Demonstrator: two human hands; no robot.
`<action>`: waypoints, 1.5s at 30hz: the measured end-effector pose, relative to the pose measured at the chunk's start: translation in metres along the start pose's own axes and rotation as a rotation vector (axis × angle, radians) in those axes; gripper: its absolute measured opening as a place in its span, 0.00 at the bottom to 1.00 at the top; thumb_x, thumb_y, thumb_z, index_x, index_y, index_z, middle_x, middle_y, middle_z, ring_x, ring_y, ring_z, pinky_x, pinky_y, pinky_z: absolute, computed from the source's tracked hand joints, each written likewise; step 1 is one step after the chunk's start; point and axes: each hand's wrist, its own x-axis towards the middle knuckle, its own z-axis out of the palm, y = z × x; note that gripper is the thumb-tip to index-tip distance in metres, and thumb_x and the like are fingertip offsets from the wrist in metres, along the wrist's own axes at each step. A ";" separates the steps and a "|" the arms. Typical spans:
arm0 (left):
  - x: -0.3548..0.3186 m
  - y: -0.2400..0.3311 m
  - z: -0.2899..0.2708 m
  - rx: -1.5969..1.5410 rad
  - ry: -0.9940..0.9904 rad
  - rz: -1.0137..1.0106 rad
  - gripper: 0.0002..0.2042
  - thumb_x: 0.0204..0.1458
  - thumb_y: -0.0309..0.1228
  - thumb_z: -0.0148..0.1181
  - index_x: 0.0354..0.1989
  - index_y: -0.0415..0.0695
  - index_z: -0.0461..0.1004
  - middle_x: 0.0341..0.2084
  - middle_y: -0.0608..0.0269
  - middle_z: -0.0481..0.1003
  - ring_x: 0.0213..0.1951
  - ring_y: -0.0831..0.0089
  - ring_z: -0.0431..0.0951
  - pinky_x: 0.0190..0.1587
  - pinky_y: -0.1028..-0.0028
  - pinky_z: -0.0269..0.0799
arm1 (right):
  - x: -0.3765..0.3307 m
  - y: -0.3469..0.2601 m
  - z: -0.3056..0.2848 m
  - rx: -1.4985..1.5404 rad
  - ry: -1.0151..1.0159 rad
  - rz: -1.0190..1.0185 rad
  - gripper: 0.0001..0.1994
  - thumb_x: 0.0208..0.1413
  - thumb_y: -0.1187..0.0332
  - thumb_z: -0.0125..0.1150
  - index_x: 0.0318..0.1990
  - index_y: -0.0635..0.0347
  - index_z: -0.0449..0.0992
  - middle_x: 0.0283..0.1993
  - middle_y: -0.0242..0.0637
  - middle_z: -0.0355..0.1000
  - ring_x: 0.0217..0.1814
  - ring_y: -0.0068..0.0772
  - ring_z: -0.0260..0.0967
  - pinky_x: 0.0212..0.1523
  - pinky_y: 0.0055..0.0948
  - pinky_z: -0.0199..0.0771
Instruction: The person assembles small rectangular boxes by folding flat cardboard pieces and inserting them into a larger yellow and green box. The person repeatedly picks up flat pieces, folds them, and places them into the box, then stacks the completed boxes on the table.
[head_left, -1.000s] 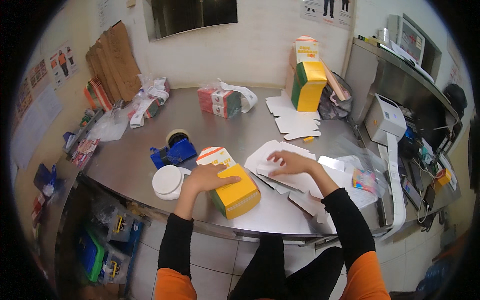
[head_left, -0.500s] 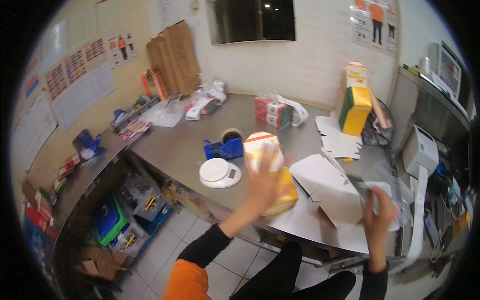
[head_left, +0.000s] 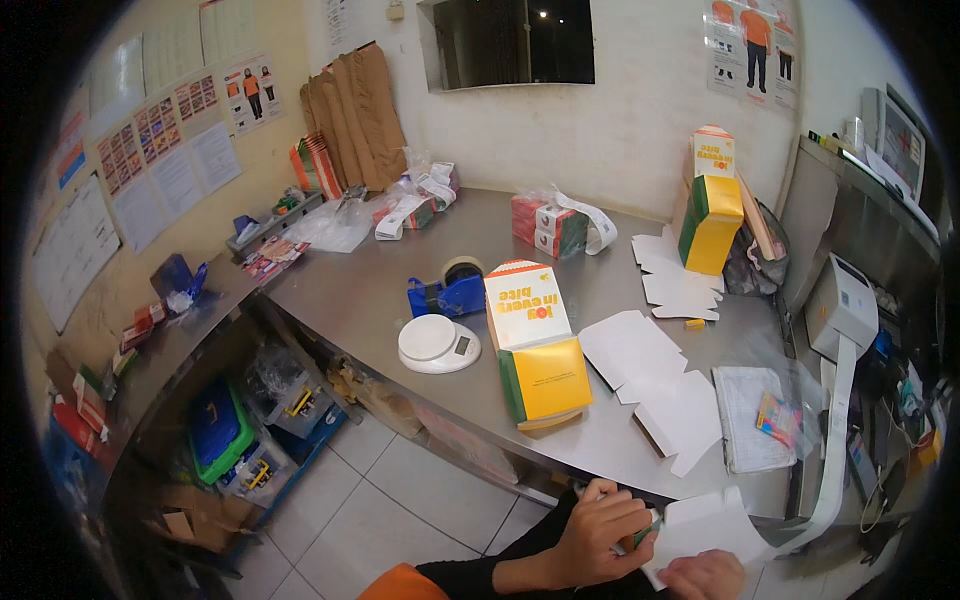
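Note:
At the table's front edge, low in view, my left hand (head_left: 600, 532) has its fingers curled around one edge of a white carton blank (head_left: 712, 522). A bit of green shows by those fingers. My right hand (head_left: 705, 577) grips the same blank from its near side, fingers bent over the card and the wrist cut off by the lower edge. Just beyond, a yellow, green and white folded carton (head_left: 545, 375) stands on the table with its tall back panel up. More flat white carton blanks (head_left: 650, 375) lie beside it.
Left of the carton are a white scale (head_left: 438, 343) and a blue tape dispenser (head_left: 447, 292). Another folded carton (head_left: 711, 225) stands at the back right. Wrapped red packs (head_left: 550, 222) sit near the wall. A label printer (head_left: 842, 308) trails paper on the right.
My left hand has left the standing carton and come down to the table's front edge. My right hand has moved down and left. Both now hold a carton blank.

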 end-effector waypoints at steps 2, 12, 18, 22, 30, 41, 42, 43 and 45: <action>-0.012 -0.002 0.000 -0.035 -0.165 -0.115 0.06 0.42 0.27 0.60 0.23 0.42 0.69 0.21 0.62 0.69 0.25 0.65 0.69 0.36 0.66 0.62 | -0.003 -0.003 0.000 0.074 -0.085 -0.032 0.13 0.34 0.71 0.62 0.32 0.62 0.78 0.31 0.39 0.75 0.30 0.37 0.73 0.30 0.34 0.71; -0.054 -0.011 0.016 0.031 -0.154 0.207 0.11 0.43 0.37 0.55 0.19 0.43 0.65 0.18 0.57 0.69 0.16 0.61 0.66 0.18 0.63 0.57 | -0.006 -0.022 0.012 0.176 -0.059 0.318 0.07 0.40 0.74 0.62 0.31 0.61 0.78 0.28 0.38 0.74 0.27 0.38 0.72 0.28 0.30 0.70; -0.079 -0.003 -0.006 0.166 -0.441 -0.245 0.14 0.47 0.41 0.52 0.19 0.44 0.68 0.16 0.58 0.69 0.18 0.62 0.69 0.20 0.63 0.60 | -0.016 -0.037 0.035 0.386 -0.146 0.504 0.06 0.41 0.75 0.63 0.30 0.61 0.78 0.27 0.39 0.74 0.26 0.38 0.72 0.28 0.29 0.70; -0.079 0.006 -0.027 0.303 -0.368 -0.467 0.17 0.50 0.43 0.49 0.18 0.44 0.70 0.14 0.58 0.69 0.19 0.62 0.71 0.21 0.64 0.61 | -0.020 -0.045 0.059 0.441 -0.137 0.594 0.05 0.41 0.76 0.64 0.30 0.60 0.78 0.28 0.40 0.74 0.26 0.38 0.72 0.27 0.28 0.71; -0.075 -0.011 -0.031 -0.044 -0.305 -0.253 0.15 0.58 0.38 0.44 0.25 0.42 0.68 0.19 0.59 0.69 0.19 0.59 0.67 0.24 0.67 0.61 | -0.029 -0.042 0.064 0.326 -0.096 0.564 0.07 0.40 0.78 0.65 0.29 0.58 0.77 0.29 0.39 0.73 0.24 0.36 0.71 0.25 0.28 0.70; -0.076 -0.022 0.025 -0.387 -0.306 -0.737 0.15 0.52 0.38 0.47 0.20 0.42 0.71 0.14 0.65 0.67 0.20 0.72 0.68 0.22 0.66 0.61 | -0.046 -0.037 0.044 0.114 0.101 0.741 0.06 0.43 0.75 0.64 0.31 0.60 0.77 0.27 0.37 0.70 0.25 0.38 0.69 0.23 0.30 0.68; -0.074 -0.022 0.025 -0.324 -0.340 -0.694 0.15 0.52 0.37 0.47 0.19 0.41 0.71 0.14 0.66 0.66 0.20 0.74 0.67 0.22 0.67 0.60 | -0.048 -0.037 0.042 0.136 0.087 0.762 0.06 0.44 0.74 0.64 0.32 0.60 0.77 0.27 0.37 0.70 0.25 0.38 0.69 0.24 0.31 0.68; -0.073 -0.023 0.026 -0.261 -0.371 -0.650 0.15 0.52 0.36 0.46 0.19 0.41 0.71 0.14 0.67 0.66 0.21 0.76 0.66 0.22 0.67 0.60 | -0.052 -0.036 0.039 0.166 0.068 0.774 0.06 0.44 0.73 0.63 0.32 0.60 0.77 0.28 0.37 0.69 0.26 0.38 0.69 0.24 0.31 0.67; -0.074 -0.026 0.026 -0.206 -0.437 -0.632 0.15 0.52 0.36 0.47 0.20 0.41 0.71 0.15 0.66 0.67 0.22 0.76 0.67 0.23 0.67 0.60 | -0.059 -0.034 0.035 0.315 0.021 0.782 0.06 0.46 0.71 0.63 0.33 0.60 0.77 0.28 0.37 0.68 0.27 0.38 0.69 0.27 0.32 0.66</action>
